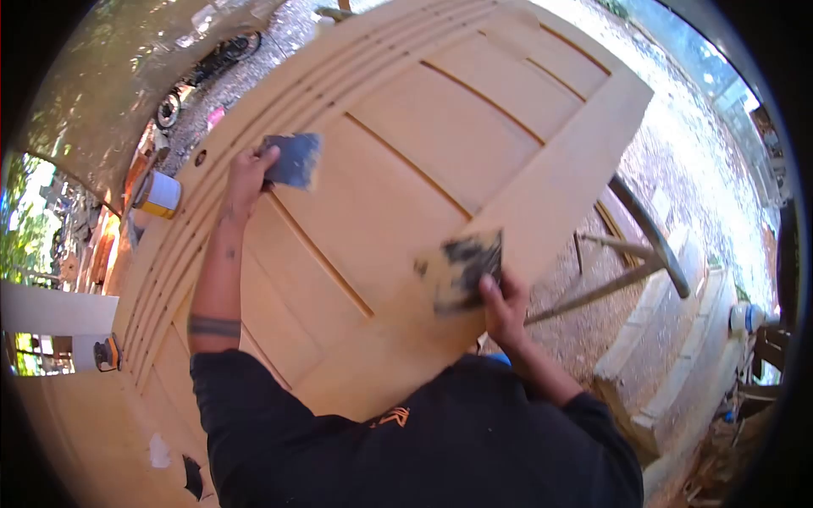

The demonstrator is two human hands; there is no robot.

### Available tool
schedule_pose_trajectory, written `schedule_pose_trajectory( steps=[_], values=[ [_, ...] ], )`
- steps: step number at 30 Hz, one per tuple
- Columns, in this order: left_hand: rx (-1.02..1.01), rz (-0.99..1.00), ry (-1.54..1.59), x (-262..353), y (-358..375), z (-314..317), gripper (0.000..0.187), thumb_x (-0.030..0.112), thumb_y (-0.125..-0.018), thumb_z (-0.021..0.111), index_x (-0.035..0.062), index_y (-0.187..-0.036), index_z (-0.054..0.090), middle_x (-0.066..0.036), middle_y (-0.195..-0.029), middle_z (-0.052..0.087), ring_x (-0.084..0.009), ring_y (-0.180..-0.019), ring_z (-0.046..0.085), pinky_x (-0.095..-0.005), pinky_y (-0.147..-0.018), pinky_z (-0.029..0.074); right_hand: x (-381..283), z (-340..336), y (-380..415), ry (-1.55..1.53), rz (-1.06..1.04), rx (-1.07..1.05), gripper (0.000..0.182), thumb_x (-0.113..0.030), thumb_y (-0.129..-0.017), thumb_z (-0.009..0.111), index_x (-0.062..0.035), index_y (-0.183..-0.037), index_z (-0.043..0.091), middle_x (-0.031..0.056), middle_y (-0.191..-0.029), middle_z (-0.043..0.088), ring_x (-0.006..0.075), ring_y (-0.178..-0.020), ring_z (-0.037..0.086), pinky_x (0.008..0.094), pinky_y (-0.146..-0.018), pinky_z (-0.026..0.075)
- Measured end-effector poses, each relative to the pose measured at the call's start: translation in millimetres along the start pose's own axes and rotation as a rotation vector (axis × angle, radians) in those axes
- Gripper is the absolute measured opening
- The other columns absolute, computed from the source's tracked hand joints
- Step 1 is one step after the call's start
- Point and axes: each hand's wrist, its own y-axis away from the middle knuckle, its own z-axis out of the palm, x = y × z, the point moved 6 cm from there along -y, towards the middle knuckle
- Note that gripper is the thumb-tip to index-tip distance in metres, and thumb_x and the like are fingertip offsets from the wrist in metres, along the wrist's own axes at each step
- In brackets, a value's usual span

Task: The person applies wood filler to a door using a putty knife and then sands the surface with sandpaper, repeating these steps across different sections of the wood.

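A large wooden door (406, 169) with grooved panels lies in front of me. My left hand (247, 179) is closed on the edge of a dark grey flat putty spreader (294, 161) with beige residue along its far edge, held over the upper left of the door. My right hand (506, 306) pinches a second dark square spreader (474, 264), its face smeared with beige paste, over the door's lower right side. Thumb and fingers grip its near corner.
A yellow-and-white can (158, 195) stands by the door's left edge. Lower left, a power sander (108, 353) and a black scrap (193, 477) sit nearby. A metal stand (648, 250) shows beside the door at right. Farther off are concrete steps (677, 347) and a motorcycle (216, 68).
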Motion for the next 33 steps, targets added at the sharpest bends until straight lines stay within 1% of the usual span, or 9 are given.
schedule_pose_trajectory(
  steps=[4,8,9,15,20,24,27,30,33],
  values=[
    [-0.403,-0.113,0.207,17.1,125.9,90.1,0.034,0.022,-0.091,0.072,-0.0043,-0.112,0.065,-0.009,-0.093,0.071,-0.0134,-0.08,0.068,-0.0265,-0.07,0.055,-19.8,-27.2,-4.7,-0.249,-0.16,0.287,0.024,-0.011,-0.101,0.056,0.0018,-0.121,0.06,0.005,-0.114,0.067,0.0099,-0.103,0.059,0.0264,-0.092,0.046],
    [-0.456,-0.173,0.047,10.5,179.7,145.7,0.038,0.024,-0.096,0.068,-0.0055,-0.119,0.061,-0.011,-0.107,0.069,-0.0153,-0.097,0.067,-0.0287,-0.086,0.054,-64.2,-7.9,-14.0,-0.195,-0.281,0.18,0.02,-0.011,-0.102,0.055,0.0017,-0.116,0.061,0.0034,-0.107,0.066,0.0067,-0.095,0.056,0.0234,-0.086,0.044],
    [-0.357,0.105,-0.135,5.9,175.3,138.2,0.041,0.026,-0.095,0.069,-0.0053,-0.12,0.061,-0.014,-0.11,0.068,-0.0184,-0.103,0.066,-0.0323,-0.088,0.054,-66.0,0.8,-13.3,-0.137,-0.252,0.101,0.019,-0.011,-0.102,0.055,0.0015,-0.114,0.061,0.0023,-0.103,0.066,0.0059,-0.092,0.054,0.0223,-0.083,0.043],
    [0.371,0.466,-0.607,17.4,109.8,-51.4,0.041,0.026,-0.084,0.077,0.0003,-0.113,0.063,-0.021,-0.116,0.063,-0.0359,-0.112,0.059,-0.0448,-0.097,0.047,21.2,40.4,-5.3,0.266,0.066,-0.198,0.014,-0.015,-0.099,0.061,-0.0007,-0.1,0.062,0.0006,-0.083,0.059,0.0053,-0.078,0.049,0.0225,-0.067,0.037],
    [0.742,0.208,-1.101,6.1,19.9,-239.7,0.081,0.046,-0.072,0.084,0.0023,-0.133,0.053,-0.024,-0.136,0.054,-0.04,-0.129,0.049,-0.048,-0.113,0.035,25.0,37.1,5.8,0.747,-0.098,-0.226,0.021,-0.017,-0.095,0.065,0.0008,-0.105,0.062,0.0108,-0.085,0.062,0.0179,-0.075,0.056,0.0333,-0.065,0.042],
    [0.653,-0.147,-1.25,-39.5,-41.2,-320.9,0.111,0.055,-0.065,0.085,0.0029,-0.149,0.036,-0.026,-0.151,0.041,-0.0405,-0.142,0.037,-0.0486,-0.118,0.03,31.3,26.0,10.2,0.845,-0.267,-0.17,0.022,-0.015,-0.093,0.065,0.0016,-0.107,0.062,0.0137,-0.088,0.064,0.0261,-0.075,0.059,0.0404,-0.064,0.043],
    [0.496,-0.247,-1.146,-48.1,-69.9,-347.0,0.121,0.06,-0.062,0.085,0.0036,-0.154,0.03,-0.026,-0.154,0.038,-0.0382,-0.144,0.036,-0.0468,-0.118,0.032,23.7,27.5,10.2,0.705,-0.166,-0.144,0.025,-0.015,-0.091,0.066,0.0018,-0.108,0.062,0.0138,-0.088,0.064,0.0252,-0.074,0.059,0.0381,-0.065,0.044],
    [0.305,-0.137,-0.949,-66.3,-97.6,-370.9,0.124,0.066,-0.06,0.083,0.0049,-0.154,0.03,-0.025,-0.148,0.046,-0.0365,-0.138,0.046,-0.0442,-0.116,0.036,12.8,36.2,5.7,0.736,-0.029,-0.231,0.029,-0.015,-0.093,0.064,0.006,-0.112,0.061,0.0078,-0.088,0.062,0.0133,-0.078,0.054,0.0289,-0.069,0.043],
    [0.324,-0.226,-1.022,-63.3,-103.9,-371.8,0.123,0.067,-0.061,0.081,0.0067,-0.155,0.03,-0.023,-0.147,0.049,-0.0371,-0.136,0.048,-0.0441,-0.115,0.037,17.7,32.9,5.9,0.716,0.06,-0.251,0.033,-0.018,-0.087,0.07,0.0029,-0.112,0.063,0.0128,-0.088,0.064,0.0252,-0.077,0.06,0.0372,-0.07,0.047]
  ],
)
